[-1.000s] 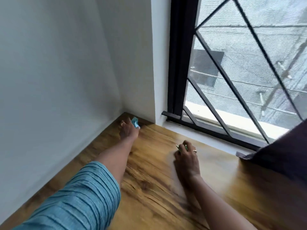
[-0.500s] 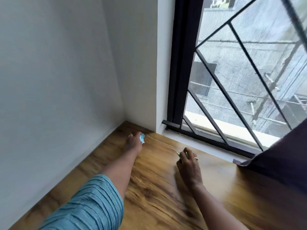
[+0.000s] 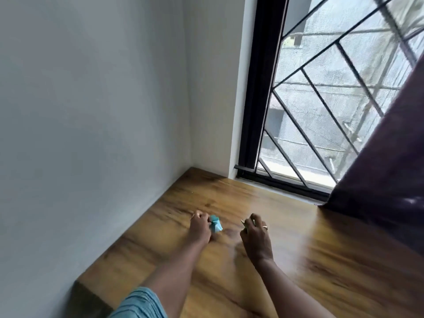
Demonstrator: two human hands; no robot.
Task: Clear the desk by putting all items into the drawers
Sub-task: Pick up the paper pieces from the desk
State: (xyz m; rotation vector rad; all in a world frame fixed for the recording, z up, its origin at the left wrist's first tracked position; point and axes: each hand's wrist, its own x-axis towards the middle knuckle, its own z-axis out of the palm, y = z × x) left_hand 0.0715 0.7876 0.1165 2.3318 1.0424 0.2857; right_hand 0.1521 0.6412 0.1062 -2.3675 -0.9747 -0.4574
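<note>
Low over the desk [image 3: 309, 260], the left hand [image 3: 200, 228] is curled round a crumpled blue paper [image 3: 216, 224] and the right hand [image 3: 255, 236] pinches a small green item [image 3: 243, 223], too blurred to name. Either light scrap could slip free if the grip loosens while the arms swing toward the drawers, which are out of view. A wall [image 3: 91, 111] closes the left side, a barred window [image 3: 321, 106] the far side, and a dark curtain [image 3: 390, 171] hangs down to the desk at right, where it could hide or snag things.
</note>
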